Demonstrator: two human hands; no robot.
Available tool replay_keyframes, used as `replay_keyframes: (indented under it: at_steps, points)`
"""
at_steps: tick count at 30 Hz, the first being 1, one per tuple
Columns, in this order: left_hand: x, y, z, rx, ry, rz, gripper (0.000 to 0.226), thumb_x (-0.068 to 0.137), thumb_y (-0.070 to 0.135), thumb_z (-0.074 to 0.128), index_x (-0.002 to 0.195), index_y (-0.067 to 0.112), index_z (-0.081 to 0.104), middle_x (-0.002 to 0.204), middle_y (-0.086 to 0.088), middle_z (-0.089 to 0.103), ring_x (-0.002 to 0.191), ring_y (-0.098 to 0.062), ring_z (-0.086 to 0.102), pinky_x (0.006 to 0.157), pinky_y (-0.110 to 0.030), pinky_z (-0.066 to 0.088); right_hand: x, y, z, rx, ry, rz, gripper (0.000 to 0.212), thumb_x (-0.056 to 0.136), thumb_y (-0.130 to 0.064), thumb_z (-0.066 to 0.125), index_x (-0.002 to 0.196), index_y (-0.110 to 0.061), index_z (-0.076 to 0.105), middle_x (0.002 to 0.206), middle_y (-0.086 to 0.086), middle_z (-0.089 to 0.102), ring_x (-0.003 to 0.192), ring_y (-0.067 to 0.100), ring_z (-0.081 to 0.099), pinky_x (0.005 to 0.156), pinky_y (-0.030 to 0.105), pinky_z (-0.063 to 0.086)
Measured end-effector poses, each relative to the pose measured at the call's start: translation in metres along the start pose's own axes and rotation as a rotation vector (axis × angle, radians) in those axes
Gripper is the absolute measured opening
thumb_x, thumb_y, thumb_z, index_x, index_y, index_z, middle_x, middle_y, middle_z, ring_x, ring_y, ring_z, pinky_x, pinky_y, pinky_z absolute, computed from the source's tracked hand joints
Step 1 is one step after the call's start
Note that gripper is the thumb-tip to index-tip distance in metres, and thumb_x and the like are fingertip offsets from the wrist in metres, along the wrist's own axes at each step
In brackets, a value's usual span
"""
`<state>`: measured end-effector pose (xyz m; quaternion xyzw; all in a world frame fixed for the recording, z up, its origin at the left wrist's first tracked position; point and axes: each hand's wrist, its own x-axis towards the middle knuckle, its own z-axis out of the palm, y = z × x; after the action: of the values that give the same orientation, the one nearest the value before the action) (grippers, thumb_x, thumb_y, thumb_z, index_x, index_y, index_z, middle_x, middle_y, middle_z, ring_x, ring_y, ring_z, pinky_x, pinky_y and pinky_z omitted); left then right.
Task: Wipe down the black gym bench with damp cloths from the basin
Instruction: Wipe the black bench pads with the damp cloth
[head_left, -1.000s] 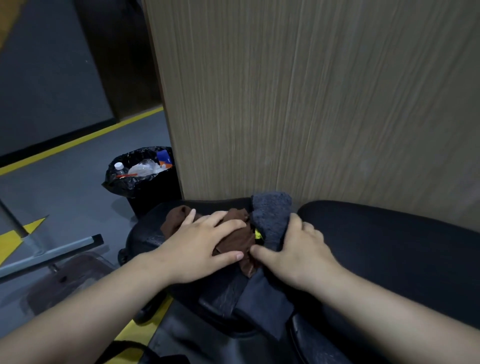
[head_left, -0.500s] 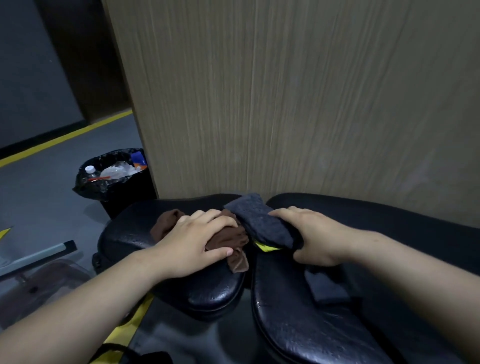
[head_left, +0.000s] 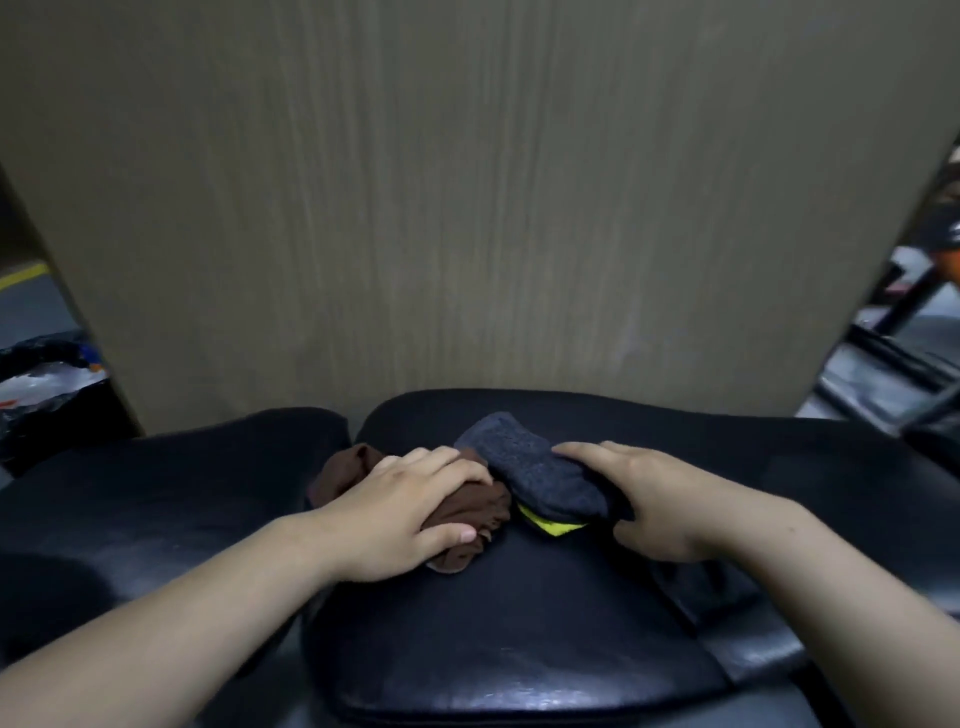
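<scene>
Wood panel (head_left: 467, 208) close behind bench (head_left: 519, 597) — bin (head_left: 47, 384) left.

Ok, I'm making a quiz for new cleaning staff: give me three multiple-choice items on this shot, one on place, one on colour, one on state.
1. Where does the brown cloth lie?
A on the floor
B on the bench
C in the bin

2. What colour shows under the grey cloth?
A yellow
B red
C white

3. What is the right hand doing?
A hanging free
B gripping the grey cloth
C touching the panel

Answers:
1 B, it is pressed to the black pad under the left hand.
2 A, a yellow edge peeks out below it.
3 B, its fingers wrap the cloth.
</scene>
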<state>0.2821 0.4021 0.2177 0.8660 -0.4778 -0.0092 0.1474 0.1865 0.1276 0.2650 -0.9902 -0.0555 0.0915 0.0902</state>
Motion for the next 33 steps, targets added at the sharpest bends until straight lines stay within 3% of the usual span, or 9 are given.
replay_keyframes:
  at_steps: [5, 9, 13, 16, 20, 23, 26, 29, 33]
  points:
    - [0.025, 0.026, 0.008, -0.079, -0.014, 0.01, 0.049, 0.088, 0.055, 0.052, 0.133, 0.047, 0.034, 0.133, 0.029, 0.037, 0.122, 0.001, 0.039, 0.107, -0.036, 0.033, -0.022, 0.036, 0.009, 0.08, 0.122, 0.209, 0.096, 0.082, -0.037, 0.065, 0.157, -0.022, 0.006, 0.153, 0.003, 0.037, 0.137, 0.024, 0.04, 0.109, 0.035, 0.039]
    - [0.034, 0.059, 0.012, -0.089, 0.008, -0.023, 0.053, 0.089, 0.058, 0.052, 0.135, 0.042, 0.033, 0.131, 0.028, 0.038, 0.12, 0.001, 0.039, 0.108, -0.032, 0.031, -0.033, 0.058, 0.01, -0.113, 0.179, 0.416, 0.066, 0.084, -0.062, 0.062, 0.132, -0.02, 0.045, 0.126, 0.004, 0.052, 0.12, 0.029, 0.05, 0.091, 0.041, 0.046]
    - [0.052, 0.079, 0.004, 0.074, 0.139, -0.072, 0.062, 0.086, 0.074, 0.03, 0.135, 0.038, 0.045, 0.122, 0.015, 0.05, 0.11, -0.011, 0.054, 0.093, -0.036, 0.045, -0.036, 0.091, 0.017, -0.119, 0.324, 0.337, 0.062, 0.089, -0.059, 0.057, 0.143, -0.034, 0.041, 0.13, -0.003, 0.051, 0.121, 0.022, 0.047, 0.092, 0.038, 0.041]
    - [0.087, 0.083, -0.005, 0.32, 0.293, -0.048, 0.078, 0.077, 0.079, 0.043, 0.14, 0.033, 0.048, 0.117, 0.004, 0.048, 0.106, -0.02, 0.053, 0.085, -0.04, 0.047, -0.036, 0.111, 0.024, 0.089, 0.356, 0.248, 0.07, 0.088, -0.056, 0.06, 0.15, -0.035, 0.034, 0.136, -0.007, 0.048, 0.127, 0.019, 0.043, 0.102, 0.042, 0.04]
    - [0.142, 0.08, -0.015, 0.082, -0.131, -0.076, 0.103, 0.066, 0.072, 0.073, 0.152, 0.037, 0.029, 0.156, 0.008, 0.03, 0.142, -0.015, 0.03, 0.116, -0.036, 0.029, -0.036, 0.132, 0.025, 0.223, 0.363, 0.148, 0.075, 0.082, -0.054, 0.07, 0.147, -0.032, 0.04, 0.129, -0.01, 0.054, 0.127, 0.016, 0.044, 0.106, 0.038, 0.038]
    - [0.171, 0.076, -0.006, -0.027, -0.3, -0.098, 0.098, 0.063, 0.066, 0.08, 0.147, 0.035, 0.039, 0.144, 0.014, 0.047, 0.133, -0.009, 0.044, 0.112, -0.029, 0.035, -0.036, 0.148, 0.023, 0.343, 0.432, 0.202, 0.078, 0.075, -0.053, 0.078, 0.143, -0.034, 0.046, 0.128, -0.009, 0.056, 0.128, 0.014, 0.044, 0.11, 0.03, 0.034]
    - [0.189, 0.083, 0.01, 0.099, -0.287, -0.065, 0.088, 0.066, 0.071, 0.073, 0.139, 0.031, 0.045, 0.122, 0.01, 0.051, 0.117, -0.014, 0.051, 0.102, -0.036, 0.044, -0.031, 0.162, 0.018, 0.282, 0.477, 0.295, 0.074, 0.075, -0.054, 0.077, 0.141, -0.037, 0.048, 0.128, -0.014, 0.056, 0.133, 0.015, 0.039, 0.117, 0.043, 0.026]
    - [0.199, 0.088, 0.019, 0.095, -0.228, -0.045, 0.076, 0.073, 0.069, 0.066, 0.136, 0.034, 0.041, 0.118, 0.009, 0.05, 0.116, -0.015, 0.05, 0.098, -0.04, 0.046, -0.026, 0.166, 0.012, 0.205, 0.403, 0.275, 0.077, 0.074, -0.058, 0.07, 0.143, -0.038, 0.042, 0.135, -0.014, 0.051, 0.138, 0.016, 0.032, 0.119, 0.06, 0.007]
    - [0.2, 0.097, 0.029, 0.097, -0.213, -0.083, 0.107, 0.062, 0.087, 0.056, 0.15, 0.041, 0.017, 0.133, 0.01, 0.043, 0.129, -0.014, 0.039, 0.105, -0.044, 0.04, -0.019, 0.159, 0.01, 0.259, 0.33, 0.148, 0.112, 0.052, -0.091, 0.056, 0.149, -0.042, 0.029, 0.138, -0.016, 0.045, 0.139, 0.01, 0.03, 0.119, 0.06, 0.002]
